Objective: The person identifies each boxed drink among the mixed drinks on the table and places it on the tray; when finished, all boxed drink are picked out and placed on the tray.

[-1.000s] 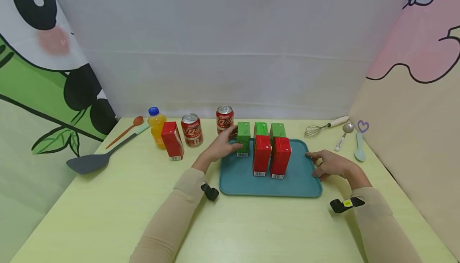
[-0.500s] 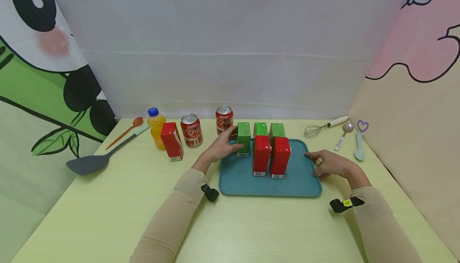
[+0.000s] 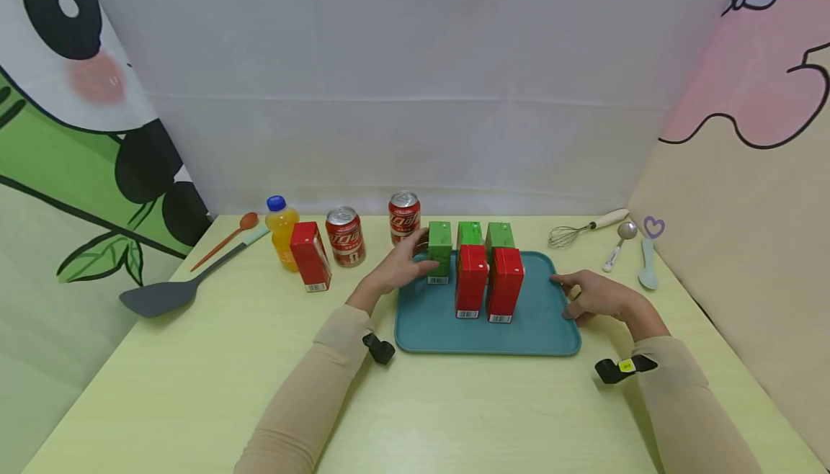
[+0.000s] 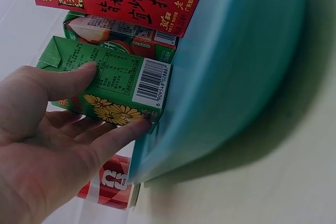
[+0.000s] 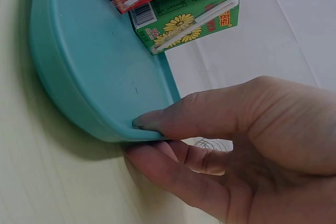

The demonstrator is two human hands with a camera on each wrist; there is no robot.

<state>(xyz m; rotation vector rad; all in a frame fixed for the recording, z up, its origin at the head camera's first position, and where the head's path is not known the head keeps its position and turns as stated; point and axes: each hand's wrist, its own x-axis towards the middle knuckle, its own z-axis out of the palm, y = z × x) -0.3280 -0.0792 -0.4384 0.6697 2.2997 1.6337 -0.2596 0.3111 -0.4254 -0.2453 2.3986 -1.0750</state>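
A teal tray (image 3: 538, 333) lies on the table with two red drink cartons (image 3: 472, 281) and several green ones standing on it. At its left end, my left hand (image 3: 403, 265) grips the leftmost green drink carton (image 3: 439, 243). In the left wrist view the thumb lies on the barcode face of that carton (image 4: 118, 74), and fingers (image 4: 123, 135) run along its flowered side. My right hand (image 3: 599, 295) pinches the tray's right rim. The right wrist view shows the thumb (image 5: 194, 116) inside the tray wall (image 5: 79, 95) and fingers beneath it.
Left of the tray stand two red cans (image 3: 346, 236), a red carton (image 3: 311, 256) and an orange juice bottle (image 3: 282, 236). A grey spatula (image 3: 162, 297) and a red spoon (image 3: 227, 238) lie far left. To the right are a whisk (image 3: 583, 229), a metal scoop (image 3: 621, 243) and a pale green spoon (image 3: 648, 265).
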